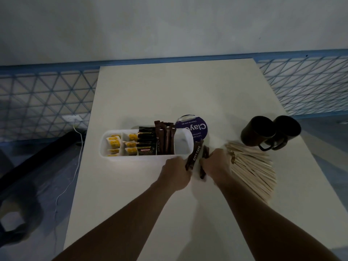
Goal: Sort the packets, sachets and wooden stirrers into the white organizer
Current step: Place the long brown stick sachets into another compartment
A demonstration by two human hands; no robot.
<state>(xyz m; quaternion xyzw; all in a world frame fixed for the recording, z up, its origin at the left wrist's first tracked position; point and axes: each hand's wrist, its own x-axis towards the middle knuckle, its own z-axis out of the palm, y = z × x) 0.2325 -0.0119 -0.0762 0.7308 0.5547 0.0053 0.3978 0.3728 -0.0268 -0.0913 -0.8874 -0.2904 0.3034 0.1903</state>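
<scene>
A white organizer (105, 147) lies across the table. It holds yellow sachets (114, 143) in its left compartments, black packets (146, 142) in the middle and brown stick sachets (165, 140) standing beside them. Its right compartment (183, 146) looks bare. Just in front of that right end, my left hand (176, 173) and my right hand (216, 166) together grip a bundle of brown "CITY CAFE" stick sachets (195, 155), held upright between them. A fanned pile of wooden stirrers (252, 166) lies on the table right of my right hand.
A round purple tub (195, 127) stands behind the organizer's right end. Two dark mugs (271, 131) sit at the right behind the stirrers. The white table (178, 95) is bordered by blue patterned floor, with a white cable (75, 166) at the left.
</scene>
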